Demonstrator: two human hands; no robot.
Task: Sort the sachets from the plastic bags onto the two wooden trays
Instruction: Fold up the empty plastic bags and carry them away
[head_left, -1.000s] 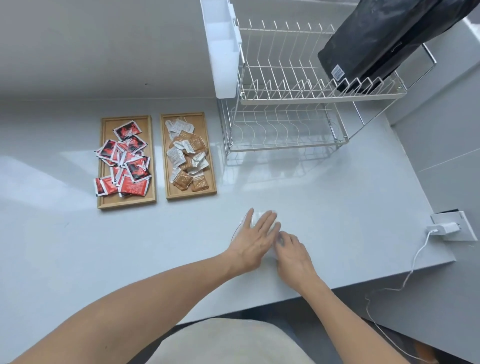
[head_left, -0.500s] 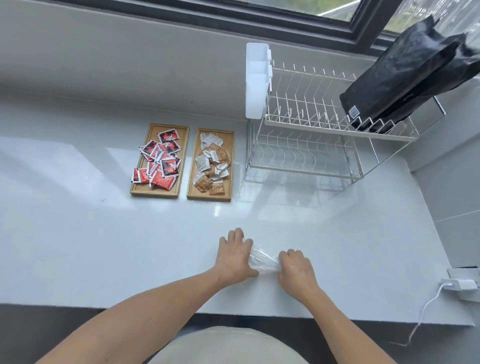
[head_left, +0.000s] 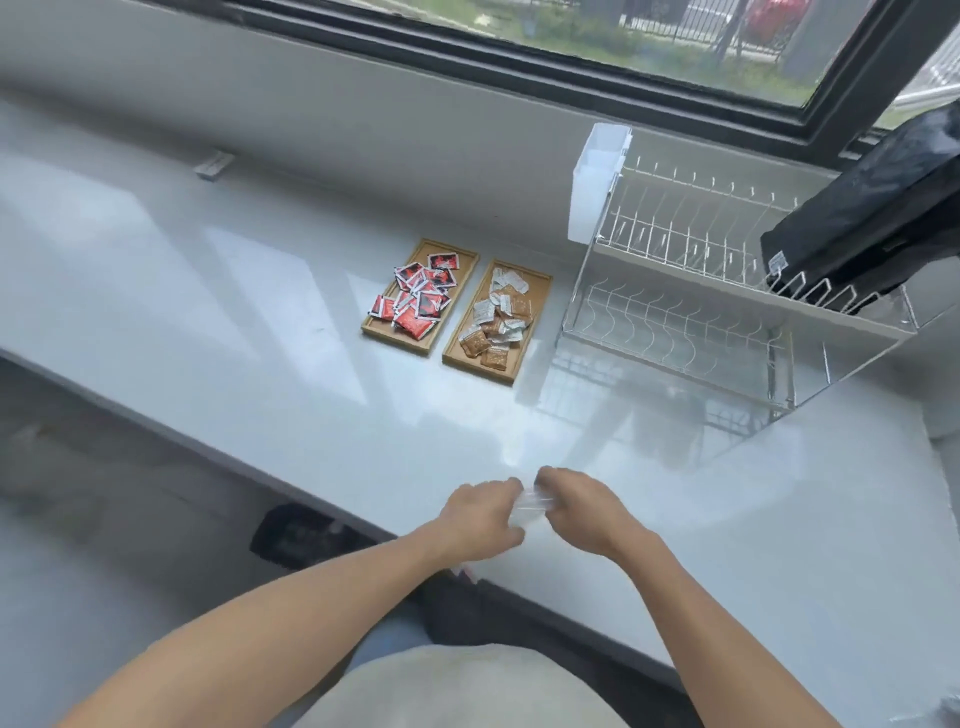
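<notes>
A crumpled clear plastic bag (head_left: 531, 505) sits between my two hands near the counter's front edge. My left hand (head_left: 480, 517) and my right hand (head_left: 582, 504) both grip it, fingers curled around its ends. Farther back stand two wooden trays side by side. The left tray (head_left: 382, 332) holds several red sachets (head_left: 418, 299). The right tray (head_left: 540, 291) holds several brown and white sachets (head_left: 496, 317). Whether the bag holds any sachets I cannot tell.
A two-tier white wire dish rack (head_left: 691, 306) stands at the right, with a white plastic holder (head_left: 597, 182) on its left end and a black bag (head_left: 872, 218) on its upper tier. A window runs along the back wall. The pale counter (head_left: 260, 312) stretches left.
My view has swung up and left, so the window shows. Both hands have gone from pressing flat on the bag to gripping it between them, closer together.
</notes>
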